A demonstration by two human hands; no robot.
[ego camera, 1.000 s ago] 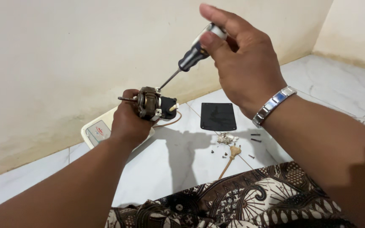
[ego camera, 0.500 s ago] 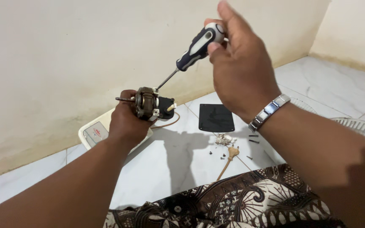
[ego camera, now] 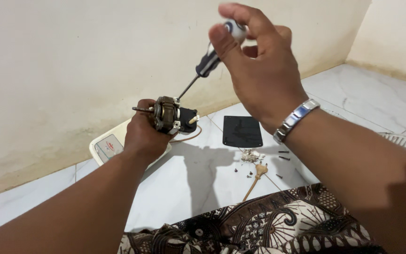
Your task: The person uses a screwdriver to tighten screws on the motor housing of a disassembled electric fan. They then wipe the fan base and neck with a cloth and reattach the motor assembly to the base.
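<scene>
White glossy floor tiles (ego camera: 184, 188) are the workbench here, with a patterned brown batik cloth (ego camera: 259, 226) over the lap at the bottom edge. Next biggest thing is the flat cream plastic casing (ego camera: 105, 146) lying by the wall just behind the left hand, then a black rectangular plastic cover plate (ego camera: 243, 131) flat on the tile, already off. Left hand (ego camera: 144, 134) is wrapped tight around a small electric motor with a bronze-coloured metal core and black end cap (ego camera: 169, 115), held up in the air above the floor, shaft pointing left. Right hand (ego camera: 259, 70) pinches the top of a black-and-white-handled screwdriver (ego camera: 210, 61) with its fingertips, tip sitting right at the motor's top edge. On the tile near the plate there's a thin brown plug lead (ego camera: 255, 176) and a scatter of small dark loose screws (ego camera: 280, 157), so I'd say the stripping-down is well along: casing open, several fasteners out, motor body itself looks unopened.
</scene>
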